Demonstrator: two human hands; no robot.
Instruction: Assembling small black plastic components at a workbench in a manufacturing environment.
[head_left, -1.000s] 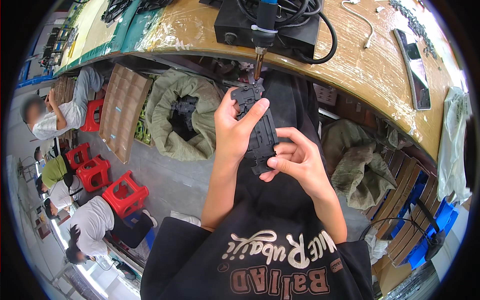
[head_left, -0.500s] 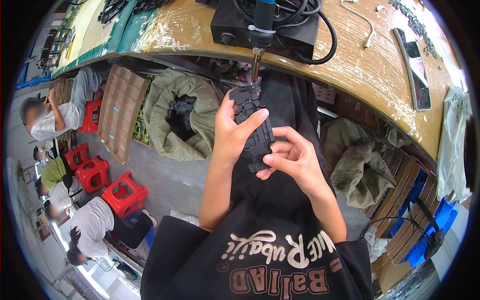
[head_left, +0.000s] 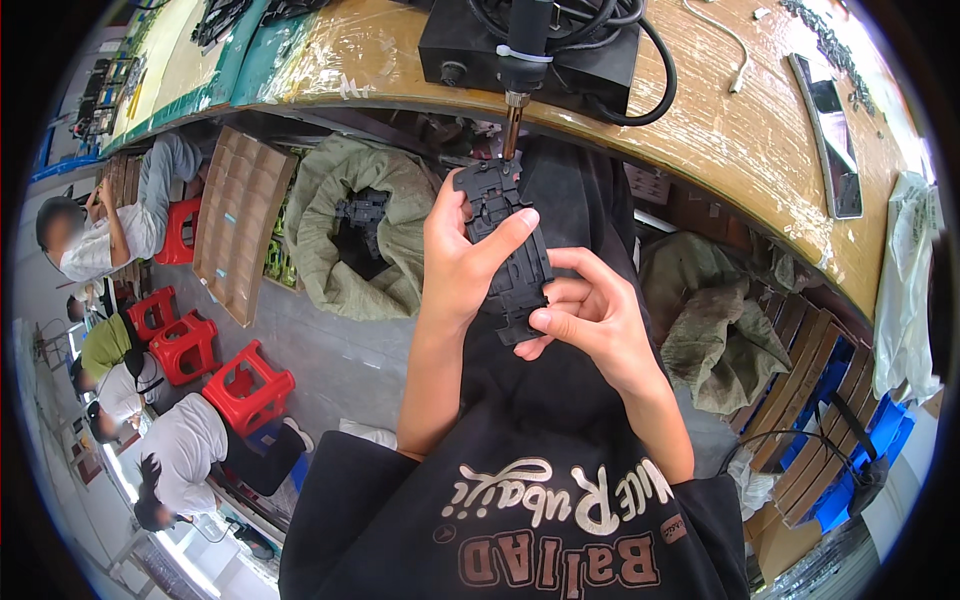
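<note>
Over my lap, both hands hold a long black plastic part (head_left: 510,262), which is tilted with its upper end to the left. My left hand (head_left: 462,245) grips its upper left side, thumb across the top face. At the lower right edge, my right hand (head_left: 592,312) pinches it between thumb and fingers. A dark-handled tool resembling a soldering iron (head_left: 514,125) points down from the bench edge, a white cable tie around it. Its copper-coloured tip meets the part's upper end; whether it presses in is too small to tell.
A black box with cables (head_left: 470,62) sits on the wooden bench (head_left: 720,130), with a phone (head_left: 828,140) to its right. An open green sack (head_left: 310,240) of black parts stands left, another sack (head_left: 725,345) right. Red stools (head_left: 250,388) and several people are at far left.
The black part's upper end and my left hand have shifted slightly left. My right hand has barely moved. The tool sits a little higher in the picture, its blue upper section now out of sight.
</note>
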